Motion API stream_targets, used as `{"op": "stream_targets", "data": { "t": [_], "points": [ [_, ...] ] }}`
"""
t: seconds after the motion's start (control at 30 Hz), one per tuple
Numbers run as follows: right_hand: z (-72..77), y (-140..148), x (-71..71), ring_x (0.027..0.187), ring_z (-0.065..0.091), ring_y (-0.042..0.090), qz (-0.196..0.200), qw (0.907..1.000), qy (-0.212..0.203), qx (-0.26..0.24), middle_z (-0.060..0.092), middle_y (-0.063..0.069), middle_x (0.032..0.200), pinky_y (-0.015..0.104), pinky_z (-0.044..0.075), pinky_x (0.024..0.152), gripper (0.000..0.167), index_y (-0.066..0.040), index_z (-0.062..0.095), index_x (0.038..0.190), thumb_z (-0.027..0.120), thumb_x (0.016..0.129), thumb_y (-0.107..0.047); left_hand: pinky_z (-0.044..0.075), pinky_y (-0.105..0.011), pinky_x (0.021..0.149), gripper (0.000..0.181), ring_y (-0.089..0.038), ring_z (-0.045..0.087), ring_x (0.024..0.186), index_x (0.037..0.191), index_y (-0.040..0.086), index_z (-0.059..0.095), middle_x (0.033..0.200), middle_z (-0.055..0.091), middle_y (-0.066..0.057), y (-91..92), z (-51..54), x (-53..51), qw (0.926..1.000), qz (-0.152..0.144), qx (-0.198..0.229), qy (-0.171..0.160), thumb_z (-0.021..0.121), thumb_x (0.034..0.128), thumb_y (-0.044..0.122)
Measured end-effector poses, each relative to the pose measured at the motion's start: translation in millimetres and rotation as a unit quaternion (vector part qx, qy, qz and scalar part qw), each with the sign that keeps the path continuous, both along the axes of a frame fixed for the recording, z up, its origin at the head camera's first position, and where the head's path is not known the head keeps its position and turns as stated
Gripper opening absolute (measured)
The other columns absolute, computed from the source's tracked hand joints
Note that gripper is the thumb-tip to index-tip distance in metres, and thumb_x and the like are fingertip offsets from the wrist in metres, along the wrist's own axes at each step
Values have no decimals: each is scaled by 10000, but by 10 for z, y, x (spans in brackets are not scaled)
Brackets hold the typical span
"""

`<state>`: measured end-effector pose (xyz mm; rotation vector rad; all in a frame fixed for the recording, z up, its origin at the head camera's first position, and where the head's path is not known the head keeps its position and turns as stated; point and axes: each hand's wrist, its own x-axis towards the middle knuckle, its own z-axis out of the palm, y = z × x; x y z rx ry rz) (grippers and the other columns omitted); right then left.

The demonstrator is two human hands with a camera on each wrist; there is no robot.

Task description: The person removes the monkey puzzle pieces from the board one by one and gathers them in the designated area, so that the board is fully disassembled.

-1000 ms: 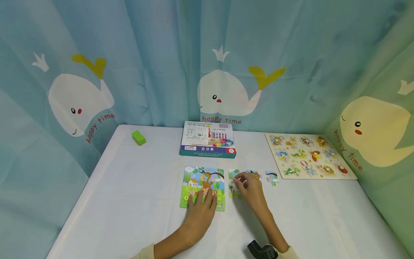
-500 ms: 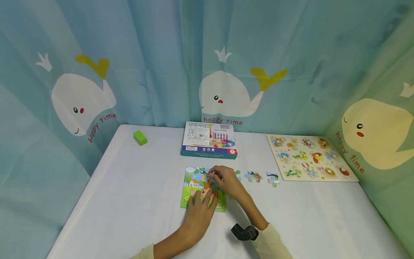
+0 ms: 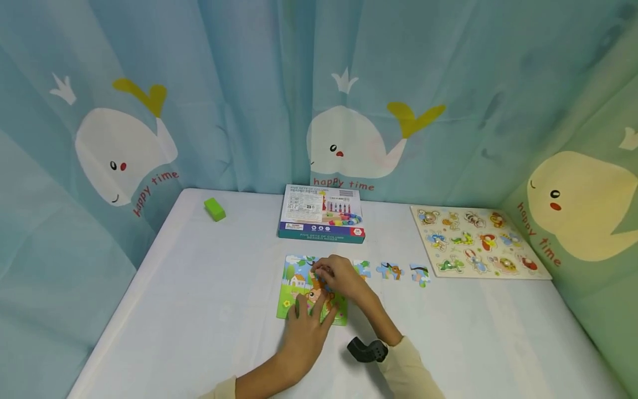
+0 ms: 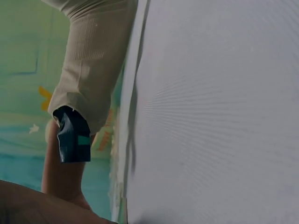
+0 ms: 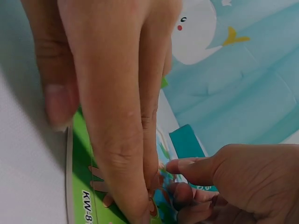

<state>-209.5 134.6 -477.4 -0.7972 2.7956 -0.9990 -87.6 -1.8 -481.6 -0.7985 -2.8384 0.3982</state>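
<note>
A square picture puzzle point(image 3: 288, 288) with a house and a brown animal lies flat on the white table. My left hand point(image 3: 305, 335) rests on its lower part, fingers spread and fairly straight. Over the upper right part, my right hand point(image 3: 341, 277) has its thumb and fingers curled together, pinching what seems a puzzle piece, mostly hidden by the fingers. In the right wrist view, the left fingers cover much of the green puzzle board point(image 5: 80, 163), and the right thumb meets its surface. Loose puzzle pieces lie to the right, including a blue-and-brown piece point(image 3: 391, 271) and a branch piece point(image 3: 420, 273).
Behind the puzzle lies a flat bead-set box point(image 3: 321, 215). A wooden insect peg board point(image 3: 476, 241) is at the back right, a green block point(image 3: 215, 209) at the back left. A whale-print curtain point(image 3: 239, 100) surrounds the table's point(image 3: 209, 288) back and sides.
My right hand has moved left from the loose pieces onto the upper part of the puzzle, then slightly further left. My left hand has stayed on the puzzle, its fingers shifting a little.
</note>
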Motion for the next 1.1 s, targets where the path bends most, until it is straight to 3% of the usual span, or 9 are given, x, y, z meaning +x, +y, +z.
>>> {"op": "stream_targets", "data": {
  "t": [0.33, 0.53, 0.63, 1.1],
  "points": [
    [1, -12, -22, 778, 570, 139, -108, 9998, -143, -3, 673, 65, 867, 267, 487, 703, 131, -40, 733, 976, 616, 953, -92, 556, -484, 787, 616, -472, 535, 1128, 1398, 294, 536, 1463, 490, -36, -27, 53, -42, 9979, -334, 471, -279, 760, 832, 390],
    [-24, -32, -20, 726, 495, 107, -331, 9990, -285, 4, 646, 32, 830, 249, 444, 680, 127, -47, 731, 976, 624, 951, -110, 554, -510, 789, 653, -501, 510, 1169, 1411, 272, 524, 1476, 460, -70, -26, 96, -52, 9950, -310, 580, -751, 784, 818, 355],
    [-24, -35, -16, 743, 533, 107, -324, 9990, -312, -45, 654, 35, 839, 261, 474, 697, 126, -41, 723, 974, 624, 951, -116, 549, -537, 793, 656, -515, 498, 1183, 1417, 260, 520, 1482, 454, -81, -18, 103, -54, 9931, -284, 656, -925, 784, 821, 342],
    [-38, -73, -38, 668, 480, 115, -370, 9981, -485, 9, 586, 14, 775, 241, 433, 617, 105, -62, 648, 929, 626, 957, -161, 552, -541, 777, 620, -490, 492, 1181, 1391, 254, 542, 1469, 465, -69, -20, 113, -78, 9914, -299, 820, -977, 785, 824, 311]
  ]
}}
